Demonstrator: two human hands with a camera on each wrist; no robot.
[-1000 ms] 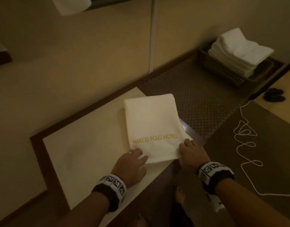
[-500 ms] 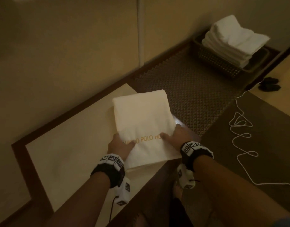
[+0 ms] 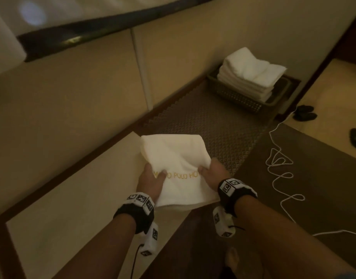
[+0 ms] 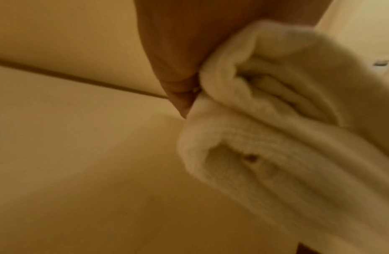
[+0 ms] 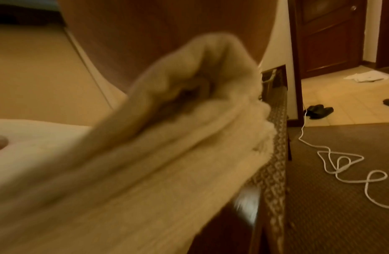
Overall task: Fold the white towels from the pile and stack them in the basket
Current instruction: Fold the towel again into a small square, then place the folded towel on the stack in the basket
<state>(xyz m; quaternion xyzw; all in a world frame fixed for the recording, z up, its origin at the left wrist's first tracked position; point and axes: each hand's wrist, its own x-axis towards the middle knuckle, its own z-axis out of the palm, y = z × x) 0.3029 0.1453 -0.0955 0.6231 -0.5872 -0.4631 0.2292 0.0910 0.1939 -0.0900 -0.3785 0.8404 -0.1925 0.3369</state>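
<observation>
While the left hand [image 3: 151, 181] and right hand [image 3: 212, 174] pinch the folded towel [image 3: 179, 158] at the table's [image 3: 76, 198] right edge — its loose layers could slip open on the way to the basket [image 3: 233, 96].

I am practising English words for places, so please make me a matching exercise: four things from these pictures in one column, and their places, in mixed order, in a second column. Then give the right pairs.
Things
1. folded towel
2. stack of towels
3. white cord
4. dark slippers

Places
a. on the tiled floor near the basket
b. in loops on the carpet
c. in the basket
d. between the left hand and the right hand

Pairs: 1-d, 2-c, 3-b, 4-a
</observation>
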